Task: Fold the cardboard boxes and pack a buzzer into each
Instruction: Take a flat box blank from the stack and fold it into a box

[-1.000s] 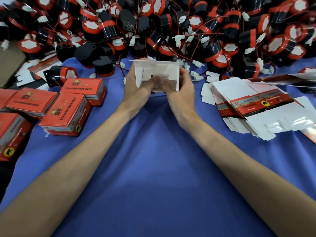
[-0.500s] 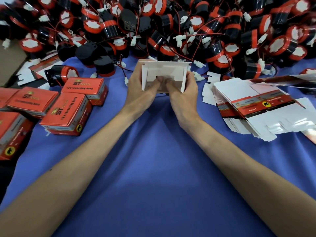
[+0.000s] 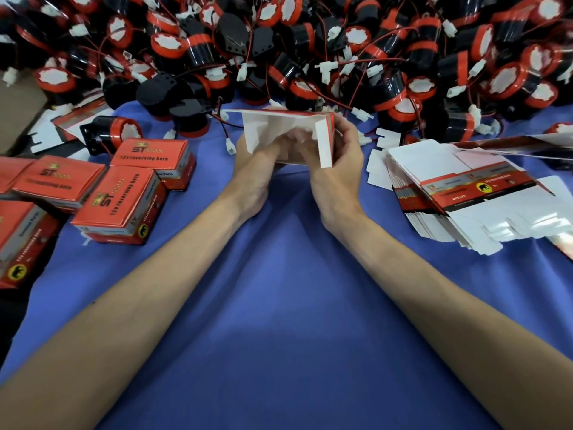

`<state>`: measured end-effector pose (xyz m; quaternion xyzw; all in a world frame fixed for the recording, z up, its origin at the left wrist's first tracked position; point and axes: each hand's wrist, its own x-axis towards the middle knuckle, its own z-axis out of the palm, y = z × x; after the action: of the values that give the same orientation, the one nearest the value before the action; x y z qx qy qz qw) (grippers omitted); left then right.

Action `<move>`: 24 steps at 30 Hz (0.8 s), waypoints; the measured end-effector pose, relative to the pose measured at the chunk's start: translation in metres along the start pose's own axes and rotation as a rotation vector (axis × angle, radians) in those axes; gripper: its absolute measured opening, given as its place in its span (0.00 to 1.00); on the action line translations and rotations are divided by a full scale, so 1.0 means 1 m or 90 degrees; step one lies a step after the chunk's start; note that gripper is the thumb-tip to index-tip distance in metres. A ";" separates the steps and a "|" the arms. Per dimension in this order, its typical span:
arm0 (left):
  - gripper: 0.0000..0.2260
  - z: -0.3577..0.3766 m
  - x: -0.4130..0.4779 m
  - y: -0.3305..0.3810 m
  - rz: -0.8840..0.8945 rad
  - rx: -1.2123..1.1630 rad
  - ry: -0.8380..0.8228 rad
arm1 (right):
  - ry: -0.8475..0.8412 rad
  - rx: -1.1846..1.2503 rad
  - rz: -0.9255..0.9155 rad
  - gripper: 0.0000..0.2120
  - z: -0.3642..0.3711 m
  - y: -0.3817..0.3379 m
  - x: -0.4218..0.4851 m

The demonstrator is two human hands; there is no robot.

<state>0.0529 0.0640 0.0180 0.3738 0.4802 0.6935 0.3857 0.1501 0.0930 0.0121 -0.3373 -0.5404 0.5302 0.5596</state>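
L grip [image 3: 255, 161] + R grip [image 3: 339, 162] both holding half-folded cardboard box [image 3: 285, 124] over blue desk [image 3: 285, 305], buzzer pile [image 3: 310, 41] behind

Arms extended, left hand [image 3: 257, 164] and right hand [image 3: 339, 162] curled close together.

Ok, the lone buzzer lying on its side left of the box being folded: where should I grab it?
Likely take the buzzer across its black barrel, coming down from above: it lies on its side, white face to the right, so the rounded flanks are exposed. Avoid the thin bracket at its left end.
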 end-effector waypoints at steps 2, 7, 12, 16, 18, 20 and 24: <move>0.09 -0.001 0.002 -0.002 -0.031 -0.027 0.018 | -0.011 0.010 0.000 0.18 0.001 0.000 -0.001; 0.08 -0.001 0.004 -0.005 -0.032 0.015 0.060 | -0.020 0.009 0.007 0.15 0.000 0.002 0.001; 0.14 -0.001 0.000 -0.005 0.018 0.077 0.009 | 0.004 0.014 0.024 0.11 -0.004 0.004 0.005; 0.13 0.002 0.000 -0.009 0.069 0.192 0.055 | 0.020 0.002 0.021 0.14 -0.005 0.004 0.007; 0.13 0.002 0.001 -0.009 0.087 0.214 0.084 | 0.008 -0.022 0.008 0.14 -0.004 0.005 0.006; 0.13 0.003 0.001 -0.006 0.099 0.206 0.089 | 0.009 -0.040 0.016 0.14 -0.003 0.006 0.007; 0.15 0.004 -0.004 -0.001 0.085 0.155 0.005 | 0.053 -0.045 0.051 0.16 -0.004 0.008 0.010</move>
<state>0.0580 0.0618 0.0175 0.4463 0.5363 0.6555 0.2889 0.1510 0.1049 0.0058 -0.3997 -0.5212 0.5181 0.5478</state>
